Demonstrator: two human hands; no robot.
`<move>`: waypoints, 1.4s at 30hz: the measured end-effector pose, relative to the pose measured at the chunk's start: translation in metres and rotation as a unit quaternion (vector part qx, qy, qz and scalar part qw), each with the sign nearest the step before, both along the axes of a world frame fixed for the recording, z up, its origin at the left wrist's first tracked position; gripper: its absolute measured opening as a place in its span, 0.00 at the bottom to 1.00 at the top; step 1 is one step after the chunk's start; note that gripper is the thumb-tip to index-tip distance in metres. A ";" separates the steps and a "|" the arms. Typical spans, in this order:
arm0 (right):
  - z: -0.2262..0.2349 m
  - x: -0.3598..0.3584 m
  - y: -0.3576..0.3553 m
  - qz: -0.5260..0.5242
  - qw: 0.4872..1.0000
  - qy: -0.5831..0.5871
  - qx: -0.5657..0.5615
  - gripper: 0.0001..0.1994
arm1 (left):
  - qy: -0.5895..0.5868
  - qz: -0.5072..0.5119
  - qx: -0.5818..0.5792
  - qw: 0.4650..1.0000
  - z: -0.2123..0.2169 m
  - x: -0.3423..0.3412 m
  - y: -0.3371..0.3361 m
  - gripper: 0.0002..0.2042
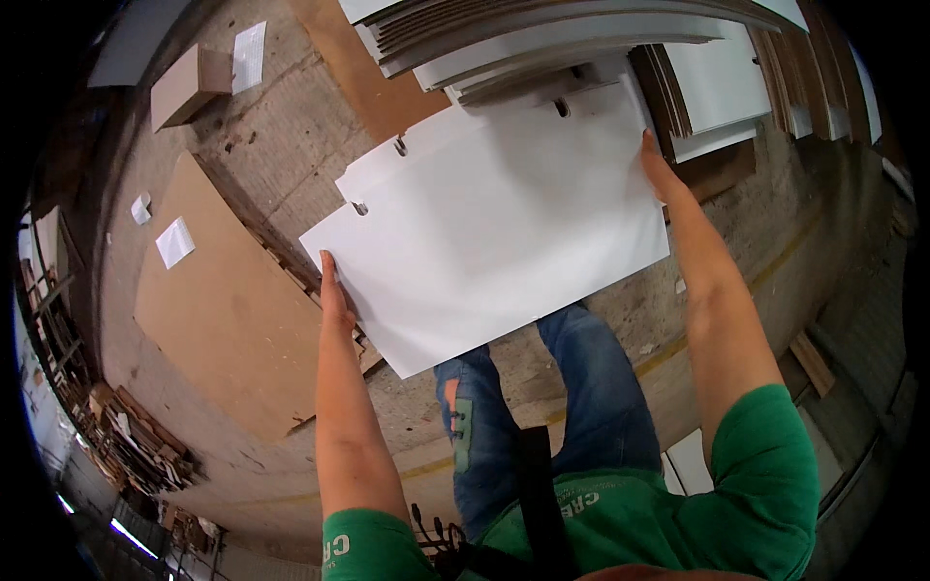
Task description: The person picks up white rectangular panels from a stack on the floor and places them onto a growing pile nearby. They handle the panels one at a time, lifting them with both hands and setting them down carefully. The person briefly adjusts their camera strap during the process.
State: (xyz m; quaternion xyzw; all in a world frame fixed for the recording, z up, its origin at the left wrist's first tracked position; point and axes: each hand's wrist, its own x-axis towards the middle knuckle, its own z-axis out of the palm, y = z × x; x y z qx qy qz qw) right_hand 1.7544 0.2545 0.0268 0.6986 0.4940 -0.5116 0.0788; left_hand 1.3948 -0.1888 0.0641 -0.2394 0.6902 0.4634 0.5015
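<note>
Just past the jeans [601,387], the white sheet [504,223] spans the gap between both hands, its slotted far side by the board stack [572,29]; whether they touch, I can't tell. I'd keep it flat, support both ends evenly, and mind those slots, which could snag or crease. The left hand [334,295] lies along the left edge, the right hand [658,167] along the right. Digits show at each rim, but whether they pinch, or how far apart they spread, stays hidden from here. Further left lie a brown panel [232,310] and, beyond, a box [189,82].
</note>
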 end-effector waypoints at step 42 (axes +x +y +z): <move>0.031 0.000 0.012 0.237 0.906 -0.075 0.342 0.21 | 0.036 0.045 0.020 0.998 -0.030 -0.008 0.020 0.45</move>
